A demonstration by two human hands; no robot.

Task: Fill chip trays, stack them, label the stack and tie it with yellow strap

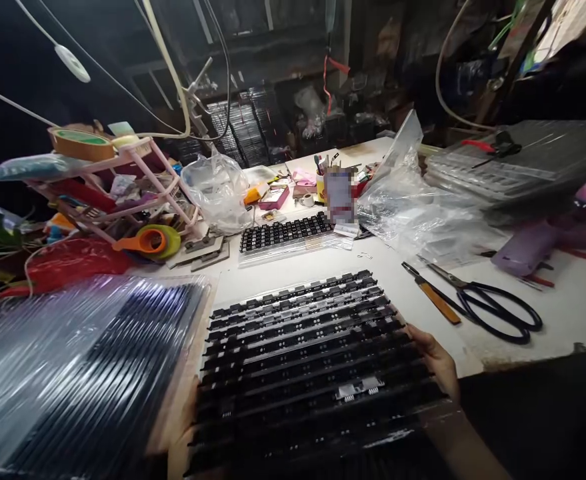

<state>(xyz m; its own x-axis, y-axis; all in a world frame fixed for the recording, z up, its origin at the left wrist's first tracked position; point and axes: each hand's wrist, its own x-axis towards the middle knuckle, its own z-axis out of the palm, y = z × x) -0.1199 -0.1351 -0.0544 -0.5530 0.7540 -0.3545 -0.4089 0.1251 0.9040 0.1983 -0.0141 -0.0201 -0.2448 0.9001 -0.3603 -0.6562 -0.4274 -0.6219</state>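
Close in front of me is a clear plastic tray (303,360) filled with rows of black strips that carry small metal-pinned parts. My left hand (185,417) is at its left edge, mostly hidden by the tray and blurred. At the opposite edge, my right hand (437,363) grips the tray's side with fingers closed round it. To the left lies a plastic-wrapped stack of black strips (137,347). Beyond the tray, a smaller tray of black parts (287,233) rests on the white table (387,267).
Scissors (497,310) and an orange-handled knife (437,303) lie to the right, near a purple glue gun (527,247). Crumpled clear plastic bags (423,213) spread behind them. A pink rack (157,180) with tape and clutter stands at the left. Cables (185,100) hang above.
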